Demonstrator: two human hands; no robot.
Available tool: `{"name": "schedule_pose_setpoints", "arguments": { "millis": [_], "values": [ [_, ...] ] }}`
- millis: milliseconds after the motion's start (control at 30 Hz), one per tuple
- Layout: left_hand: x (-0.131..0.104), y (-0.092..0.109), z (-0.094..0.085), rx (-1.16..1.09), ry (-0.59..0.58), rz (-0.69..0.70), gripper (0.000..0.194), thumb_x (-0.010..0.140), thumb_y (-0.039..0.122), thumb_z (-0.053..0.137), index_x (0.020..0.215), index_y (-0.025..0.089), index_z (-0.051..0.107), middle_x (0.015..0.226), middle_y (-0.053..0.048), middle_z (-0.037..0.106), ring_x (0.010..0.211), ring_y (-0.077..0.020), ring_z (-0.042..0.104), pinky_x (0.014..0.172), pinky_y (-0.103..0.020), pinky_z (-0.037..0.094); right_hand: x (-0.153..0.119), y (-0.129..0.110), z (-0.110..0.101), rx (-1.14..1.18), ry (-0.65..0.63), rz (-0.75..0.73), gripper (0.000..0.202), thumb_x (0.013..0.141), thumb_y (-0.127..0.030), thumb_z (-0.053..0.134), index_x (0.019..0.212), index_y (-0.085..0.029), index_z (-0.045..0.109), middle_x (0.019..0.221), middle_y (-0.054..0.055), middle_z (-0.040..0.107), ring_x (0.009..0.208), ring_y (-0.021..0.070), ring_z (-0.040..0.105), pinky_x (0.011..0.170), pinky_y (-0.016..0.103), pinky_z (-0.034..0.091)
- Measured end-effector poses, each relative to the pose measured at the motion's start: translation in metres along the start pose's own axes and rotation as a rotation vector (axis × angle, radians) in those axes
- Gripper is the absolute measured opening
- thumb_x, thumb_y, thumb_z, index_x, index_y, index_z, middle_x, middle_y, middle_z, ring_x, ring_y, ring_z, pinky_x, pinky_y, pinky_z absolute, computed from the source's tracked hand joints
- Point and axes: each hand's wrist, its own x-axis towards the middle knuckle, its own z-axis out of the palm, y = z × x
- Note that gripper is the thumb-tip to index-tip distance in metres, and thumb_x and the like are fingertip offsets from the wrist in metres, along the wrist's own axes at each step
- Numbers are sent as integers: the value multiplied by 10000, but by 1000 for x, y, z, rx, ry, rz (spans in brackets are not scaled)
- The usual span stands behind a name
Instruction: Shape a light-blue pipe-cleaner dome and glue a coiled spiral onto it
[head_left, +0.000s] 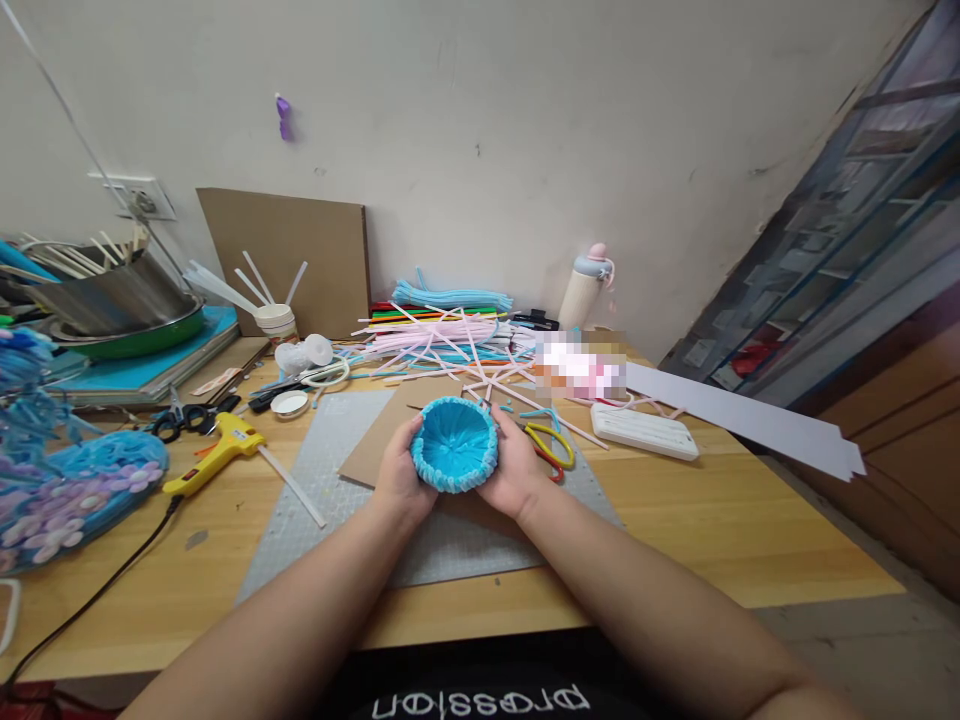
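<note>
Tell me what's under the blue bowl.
Brown cardboard shows around it, lying on a gray gridded mat. The patch directly below is covered by the blue bowl, left hand and right hand; can't tell what's there.

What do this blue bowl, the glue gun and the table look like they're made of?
Blue bowl: soft, matte, fuzzy strands, possibly pipe cleaners, given its ribbed rim.
Glue gun: probably hard plastic, from its smooth yellow body.
Table: wood or wood-effect board, slight sheen; the grain lines fit either.
</note>
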Motion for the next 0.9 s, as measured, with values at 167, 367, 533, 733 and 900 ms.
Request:
{"name": "schedule_pose_setpoints", "arguments": {
  "millis": [167, 367, 533, 733, 900],
  "values": [
    [9, -2, -10, 121, 10, 206, 188, 752, 317, 547, 894, 198, 576, 846, 12, 649, 804, -143, 620, 765, -263, 504, -3, -2, 2, -9, -136, 81, 453, 927, -542, 371, 1017, -202, 656, 923, 55, 747, 948, 236, 679, 896, 470, 507],
    [12, 19, -20, 485, -105, 249, 248, 603, 229, 625, 848, 193, 608, 816, -1, 654, 776, -172, 602, 674, -261, 452, 0, -13, -6, -342, 120, -136, 210, 836, -371, 603, 895, -190, 690, 783, 14, 744, 817, 206, 691, 889, 380, 503],
    [11, 31, -22, 1121, -290, 407, 320, 614, 236, 703, 934, 218, 714, 928, -31, 722, 860, -230, 631, 772, -313, 451, 0, -17, -17, -552, 2, 65, 355, 830, -515, 586, 845, -173, 679, 733, 44, 726, 676, 201, 675, 768, 381, 526],
    [17, 30, -28, 1339, -74, 485, 231, 793, 283, 540, 910, 163, 699, 860, -77, 727, 781, -246, 646, 688, -318, 452, 3, -9, -18, -394, -91, -177, 389, 821, -558, 589, 1043, -242, 634, 978, 12, 724, 868, 190, 674, 797, 341, 528],
    [17, 29, -27, 1413, -40, 505, 223, 816, 246, 524, 907, 197, 722, 904, -82, 744, 836, -257, 662, 736, -316, 452, -10, 5, -7, -437, -190, -186, 489, 735, -330, 755, 1180, -305, 555, 1086, -19, 688, 947, 183, 653, 805, 312, 524]
  ]
}}
